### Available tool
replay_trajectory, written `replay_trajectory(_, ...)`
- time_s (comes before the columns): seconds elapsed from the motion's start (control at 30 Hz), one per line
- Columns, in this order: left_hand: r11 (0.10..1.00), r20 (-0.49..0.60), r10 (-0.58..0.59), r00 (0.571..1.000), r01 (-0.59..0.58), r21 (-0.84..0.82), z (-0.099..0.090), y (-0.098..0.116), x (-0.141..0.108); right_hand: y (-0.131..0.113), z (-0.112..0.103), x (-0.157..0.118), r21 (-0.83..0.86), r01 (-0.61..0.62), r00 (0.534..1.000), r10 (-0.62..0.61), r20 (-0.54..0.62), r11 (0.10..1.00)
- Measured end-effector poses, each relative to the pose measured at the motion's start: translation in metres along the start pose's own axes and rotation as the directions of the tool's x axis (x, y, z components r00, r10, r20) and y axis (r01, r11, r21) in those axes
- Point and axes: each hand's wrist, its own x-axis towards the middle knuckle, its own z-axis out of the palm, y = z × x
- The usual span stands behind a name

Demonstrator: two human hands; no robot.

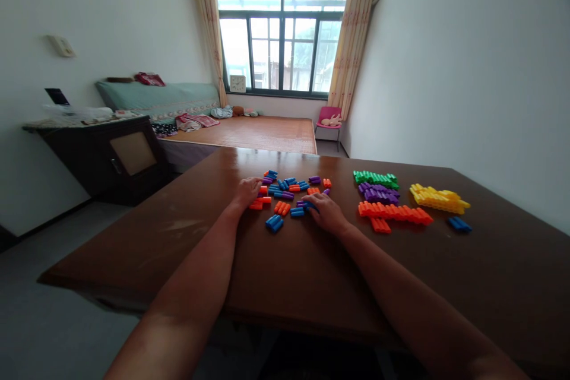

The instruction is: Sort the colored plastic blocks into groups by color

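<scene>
Small ribbed plastic toy pieces lie in a loose mix on the brown table [285, 273]. My left hand [248, 191] rests palm down at the left side of the mix, fingers stretched out over orange pieces [262, 199] and close to a purple piece [267, 180]. On the right side, my right hand [327, 212] reaches in with thumb and fingers around a blue piece, partly hidden under the fingers. Between the hands lie an orange piece [282, 208] and a blue piece [297, 212]. Another blue piece [275, 223] lies nearer to me.
Right of my hands are joined rows: green [375, 178], purple [378, 193], orange [395, 212] and yellow [439, 198]. An orange piece [380, 225] and a blue piece [459, 224] lie near them. Beyond the table are a bed [267, 133] and a pink chair [328, 114].
</scene>
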Motion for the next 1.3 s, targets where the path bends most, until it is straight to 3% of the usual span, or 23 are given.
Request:
replay_trajectory(0.1, 1.0, -0.005, -0.021, 1.0, 0.021, 0.0, 0.002, -0.007, 0.001, 0.0, -0.003, -0.002, -0.11, -0.014, 1.0, 0.015, 0.01, 0.994)
replay_trajectory(0.27, 0.974, 0.114, 0.19, 0.975, -0.202, 0.1, 0.019, 0.009, 0.0, 0.004, 0.001, 0.0, -0.048, -0.037, 0.999, 0.035, -0.035, 0.998)
replay_trajectory(0.37, 0.97, 0.196, 0.155, 0.968, -0.187, 0.158, 0.023, 0.012, 0.001, 0.008, 0.005, 0.002, -0.052, -0.026, 0.996, 0.021, -0.092, 0.998)
replay_trajectory(0.6, 0.984, 0.244, 0.038, 0.969, -0.079, 0.16, 0.015, 0.016, -0.002, 0.011, 0.01, 0.015, -0.001, -0.04, 0.981, 0.039, -0.189, 0.999)
replay_trajectory(0.83, 0.991, 0.188, 0.02, 0.982, -0.044, 0.123, 0.013, 0.027, -0.009, 0.015, 0.026, 0.081, -0.113, -0.055, 0.996, 0.047, -0.072, 0.992)
replay_trajectory(1.0, 0.996, 0.14, 0.003, 0.99, -0.015, 0.083, 0.016, 0.022, -0.007, 0.017, 0.047, 0.126, -0.216, -0.237, 0.968, 0.248, 0.028, 0.947)
replay_trajectory(1.13, 0.997, 0.12, -0.004, 0.993, -0.006, 0.083, 0.018, 0.018, -0.006, 0.011, 0.058, 0.133, -0.258, -0.242, 0.956, 0.276, 0.102, 0.935)
replay_trajectory(1.3, 0.996, -0.031, 0.035, 0.999, -0.032, 0.085, 0.016, 0.02, -0.002, 0.006, 0.051, 0.127, -0.102, -0.136, 0.99, 0.132, -0.039, 0.985)
